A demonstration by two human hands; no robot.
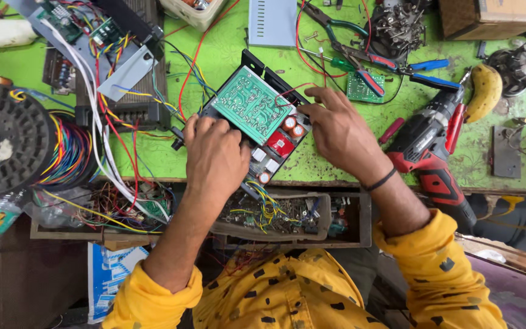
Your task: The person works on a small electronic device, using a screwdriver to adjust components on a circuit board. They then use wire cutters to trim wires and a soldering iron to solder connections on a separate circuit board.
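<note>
A green circuit board (pixel 252 103) lies tilted on a black chassis (pixel 257 64) in the middle of the green workbench (pixel 226 49). Red capacitors and white parts (pixel 281 143) sit on a second board beneath it. My left hand (pixel 214 152) rests on the near left edge of the assembly, fingers curled against the green board. My right hand (pixel 339 131) presses its fingertips on the right edge next to the capacitors, by a thin red wire (pixel 290 90). Neither hand holds a tool.
A red cordless drill (pixel 430 143) lies right of my right hand. Pliers with blue handles (pixel 421 66), a small green board (pixel 365 88) and a banana (pixel 485 91) lie behind. A wire spool (pixel 4 140) and loose wiring (pixel 111 122) fill the left. An open drawer (pixel 287 216) of parts sits below.
</note>
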